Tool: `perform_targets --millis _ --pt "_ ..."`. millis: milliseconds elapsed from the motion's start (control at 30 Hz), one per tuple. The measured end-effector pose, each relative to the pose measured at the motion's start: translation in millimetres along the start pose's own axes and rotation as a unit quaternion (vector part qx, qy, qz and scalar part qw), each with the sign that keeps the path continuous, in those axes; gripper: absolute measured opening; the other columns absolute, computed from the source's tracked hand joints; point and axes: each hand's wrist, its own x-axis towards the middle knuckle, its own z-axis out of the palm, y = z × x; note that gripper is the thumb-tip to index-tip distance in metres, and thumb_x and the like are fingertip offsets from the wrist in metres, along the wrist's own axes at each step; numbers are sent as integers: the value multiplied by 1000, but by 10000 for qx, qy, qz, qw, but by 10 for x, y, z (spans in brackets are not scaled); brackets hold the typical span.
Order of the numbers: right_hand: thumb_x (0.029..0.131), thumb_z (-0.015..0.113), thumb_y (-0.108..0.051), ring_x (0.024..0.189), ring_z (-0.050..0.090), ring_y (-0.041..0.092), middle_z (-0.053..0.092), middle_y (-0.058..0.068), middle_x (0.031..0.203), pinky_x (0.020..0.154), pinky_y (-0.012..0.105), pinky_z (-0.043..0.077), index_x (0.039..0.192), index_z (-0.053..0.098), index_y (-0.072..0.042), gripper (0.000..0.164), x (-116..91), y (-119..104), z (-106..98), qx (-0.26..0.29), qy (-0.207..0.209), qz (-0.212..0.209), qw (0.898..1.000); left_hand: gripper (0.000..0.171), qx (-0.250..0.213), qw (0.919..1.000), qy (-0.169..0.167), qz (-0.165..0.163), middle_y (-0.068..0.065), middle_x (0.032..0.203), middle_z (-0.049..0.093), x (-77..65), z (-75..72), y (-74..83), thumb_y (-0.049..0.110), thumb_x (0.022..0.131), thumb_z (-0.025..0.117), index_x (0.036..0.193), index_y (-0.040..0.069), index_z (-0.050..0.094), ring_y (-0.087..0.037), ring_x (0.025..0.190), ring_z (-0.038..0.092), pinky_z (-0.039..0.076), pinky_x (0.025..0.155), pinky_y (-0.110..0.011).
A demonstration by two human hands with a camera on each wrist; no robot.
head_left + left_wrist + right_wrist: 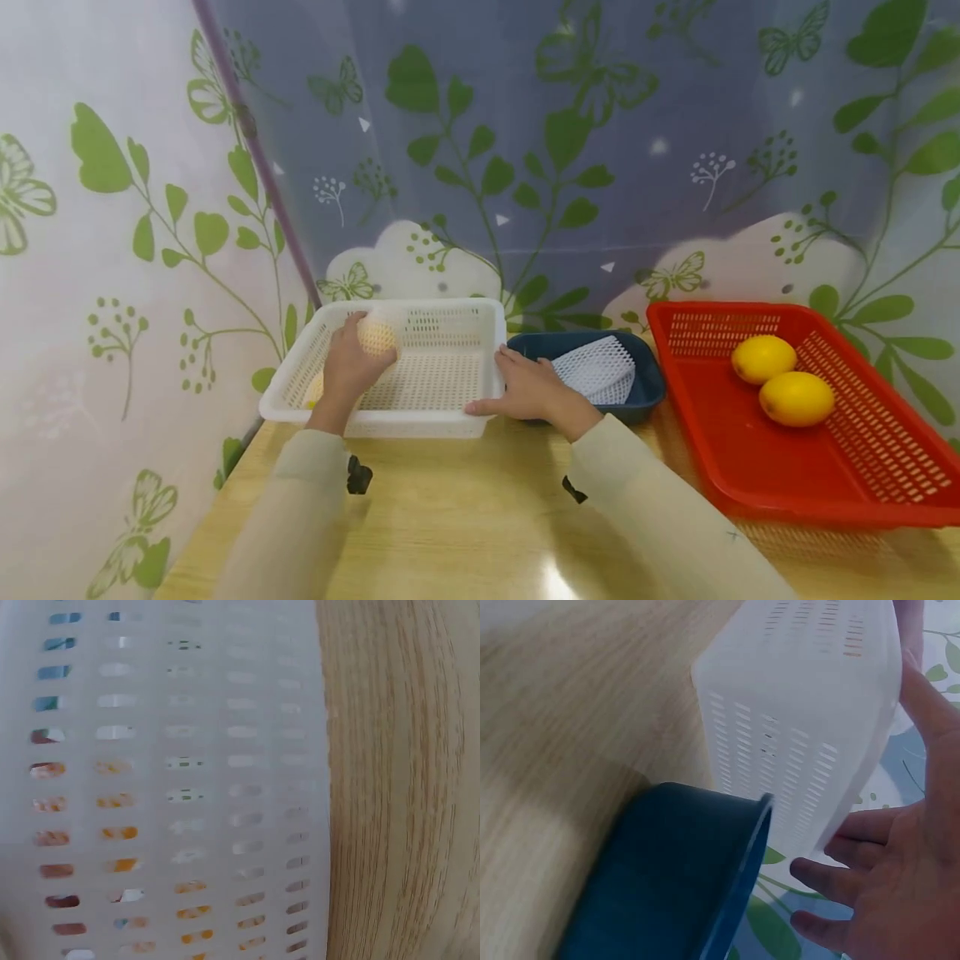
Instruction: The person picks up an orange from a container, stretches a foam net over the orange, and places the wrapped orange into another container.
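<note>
My left hand (348, 367) grips a round yellow fruit in a pale foam net (377, 337), above the inside of the white slotted basket (431, 421). Low at the basket's left side, partly behind this hand, shows another yellow item (317, 388). On the basket's right rim rests my right hand (528, 385), thumb along the front corner and fingers toward the back. Those fingers look loosely extended against the rim in the right wrist view. The left wrist view has only the basket's slotted wall (210, 825), with orange-yellow patches behind it.
A dark blue bin (648, 387) holding white foam net sleeves (596, 369) stands right of the white basket. Farther right, a red basket (738, 467) contains two lemons (763, 359). All stand on a wooden table (450, 508) before a patterned curtain (480, 167).
</note>
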Motion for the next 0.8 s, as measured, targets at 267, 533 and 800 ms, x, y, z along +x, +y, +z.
perform_targets --millis 267,533,800 --pt "79 67 -65 144 26 27 28 13 157 106 55 28 150 34 -14 93 35 -66 -41 -63 -353 53 9993 85 829 9923 -788 474 -29 138 37 -38 40 38 27 75 72 149 13 31 -50 119 44 45 89 -60" --pt "79 68 -63 140 32 32 25 12 158 105 54 36 150 32 -15 93 27 -73 -63 79 -384 171 9991 79 1469 9787 -1318 565 -31 136 39 -72 76 63 38 80 67 147 11 34 -50 115 46 42 89 -62" --pt "80 66 -64 139 33 36 20 12 160 106 54 35 154 24 -13 99 4 -59 -74 100 -461 273 9985 75 2119 9650 -1493 411 -32 135 43 -30 140 38 43 83 65 144 8 40 -51 117 45 35 98 -65"
